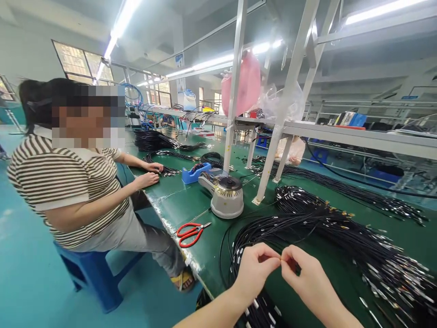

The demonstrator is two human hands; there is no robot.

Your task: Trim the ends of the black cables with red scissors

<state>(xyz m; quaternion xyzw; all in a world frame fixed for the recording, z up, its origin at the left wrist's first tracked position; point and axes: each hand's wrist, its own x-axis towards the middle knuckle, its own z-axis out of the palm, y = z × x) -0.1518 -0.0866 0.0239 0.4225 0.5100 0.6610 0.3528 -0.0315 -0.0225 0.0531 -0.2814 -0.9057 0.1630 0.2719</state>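
The left hand [251,271] and right hand [305,271] meet fingertip to fingertip over a bundle of black cables [362,246], each with thumb and forefinger pinched together. A tiny piece [281,259] sits right where the two pinches meet, probably a cable end, though it is too small to be sure. The fingertips cover most of it, so its direction and long axis cannot be made out. The bundle bends round behind the left hand and runs rightward, its silver-tipped ends pointing to the lower right. Both forearms are cut off at the bottom edge.
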